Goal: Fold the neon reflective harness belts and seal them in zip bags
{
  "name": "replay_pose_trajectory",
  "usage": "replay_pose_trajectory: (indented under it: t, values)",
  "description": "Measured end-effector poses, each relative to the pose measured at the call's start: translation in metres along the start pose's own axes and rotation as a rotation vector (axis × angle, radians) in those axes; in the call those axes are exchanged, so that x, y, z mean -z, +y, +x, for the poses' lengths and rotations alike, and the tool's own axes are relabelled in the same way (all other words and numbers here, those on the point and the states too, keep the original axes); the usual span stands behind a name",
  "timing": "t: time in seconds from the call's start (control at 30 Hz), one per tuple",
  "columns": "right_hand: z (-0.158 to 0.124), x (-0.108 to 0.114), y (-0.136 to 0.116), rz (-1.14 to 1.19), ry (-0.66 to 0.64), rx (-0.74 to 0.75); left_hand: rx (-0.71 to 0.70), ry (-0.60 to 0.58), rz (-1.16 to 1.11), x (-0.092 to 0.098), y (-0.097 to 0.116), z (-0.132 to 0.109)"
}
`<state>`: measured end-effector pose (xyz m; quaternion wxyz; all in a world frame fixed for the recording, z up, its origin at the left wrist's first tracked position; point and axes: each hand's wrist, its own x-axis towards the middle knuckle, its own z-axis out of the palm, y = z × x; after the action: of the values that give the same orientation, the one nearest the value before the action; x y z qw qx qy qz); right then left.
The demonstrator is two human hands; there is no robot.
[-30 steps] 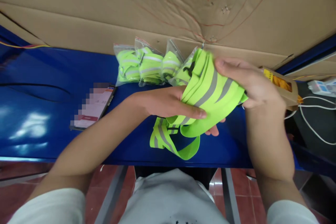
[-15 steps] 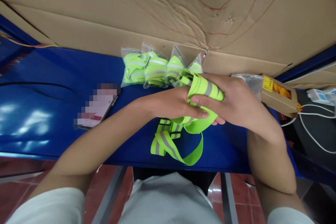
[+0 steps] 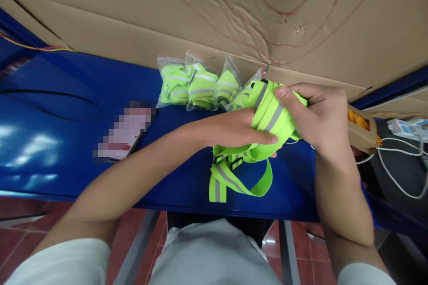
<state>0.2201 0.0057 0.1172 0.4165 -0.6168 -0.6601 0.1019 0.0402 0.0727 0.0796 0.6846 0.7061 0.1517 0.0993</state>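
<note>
Far left I had a black cable [image 3: 43, 92] on the blue bench [image 3: 180, 182], then my phone [image 3: 127, 131], screen up and partly pixelated. Right of that, four zip bags [image 3: 202, 87] stood by the cardboard wall [image 3: 117, 22], each with yellow-green strap inside, the last one partly blocked by my bundle.

My left hand [image 3: 234, 129] hadn't really changed its hold: thumb across the front of the hi-vis reflective strap [image 3: 271, 116], fingertips just poking out underneath. Below it, the loose tail [image 3: 218, 189] looped down onto the bench with its black slider buckles [image 3: 237, 163], and it had shifted a bit right.

Biggest change was my right hand [image 3: 323, 118]. Half a second earlier it was wrapped over the folds, pressing them down; now it had backed off to the right end, pinching the edge with the thumb on top. The folds had fanned wider again, so I'd say they weren't settled, and the tail wasn't gathered in either. So the strap sat right between my hands, gripped by both. Past that, a windowed cardboard box [image 3: 364, 136] and a white cable [image 3: 401, 189].
</note>
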Motion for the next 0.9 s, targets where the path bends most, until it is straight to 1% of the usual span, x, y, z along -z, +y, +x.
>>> replay_pose_trajectory:
  t: [0.1,0.13,0.17,0.2,0.23,0.3,0.33,0.37,0.4,0.43,0.5,0.57,0.63,0.7,0.8,0.83,0.87,0.9]
  values:
    - [0.003,-0.002,0.003,0.041,0.072,0.007,-0.029,0.208,0.372,0.005,0.0,-0.002]
    - [0.004,-0.002,0.004,0.072,0.093,0.007,-0.033,0.273,0.434,0.007,0.0,-0.003]
    - [0.005,-0.001,0.006,0.119,0.092,-0.005,-0.04,0.31,0.451,0.009,0.001,-0.004]
    - [0.005,-0.001,0.007,0.177,0.055,-0.036,-0.06,0.306,0.432,0.01,0.002,-0.004]
    - [0.006,-0.001,0.009,0.242,-0.01,-0.084,-0.091,0.255,0.39,0.01,0.003,-0.004]
    - [0.007,-0.004,0.014,0.373,-0.169,-0.208,-0.147,0.085,0.277,0.01,0.005,-0.003]
    - [0.007,-0.007,0.016,0.421,-0.214,-0.258,-0.164,0.031,0.214,0.01,0.005,-0.001]
    - [0.007,-0.011,0.017,0.446,-0.221,-0.283,-0.172,0.022,0.154,0.009,0.004,0.001]
    - [0.008,-0.015,0.019,0.445,-0.193,-0.28,-0.174,0.055,0.101,0.007,0.002,0.003]
    - [0.008,-0.018,0.019,0.42,-0.15,-0.256,-0.171,0.111,0.056,0.006,0.0,0.005]
    - [0.007,-0.022,0.019,0.33,-0.067,-0.175,-0.161,0.212,0.006,0.003,-0.005,0.009]
    - [0.007,-0.023,0.018,0.251,-0.001,-0.091,-0.152,0.265,0.008,0.0,-0.008,0.011]
    - [0.01,-0.02,0.018,0.264,0.034,-0.064,-0.142,0.304,0.011,-0.002,-0.007,0.01]
    - [0.015,-0.015,0.023,0.381,0.002,-0.135,-0.135,0.357,-0.04,-0.003,-0.002,0.007]
    - [0.023,-0.006,0.036,0.572,-0.023,-0.285,-0.164,0.464,-0.244,-0.001,0.012,0.0]
    - [0.025,-0.004,0.04,0.608,-0.071,-0.315,-0.188,0.497,-0.318,0.001,0.017,-0.002]
    - [0.025,-0.004,0.043,0.635,-0.146,-0.337,-0.223,0.529,-0.38,0.004,0.021,-0.005]
    - [0.024,-0.004,0.044,0.66,-0.25,-0.357,-0.262,0.556,-0.426,0.007,0.026,-0.007]
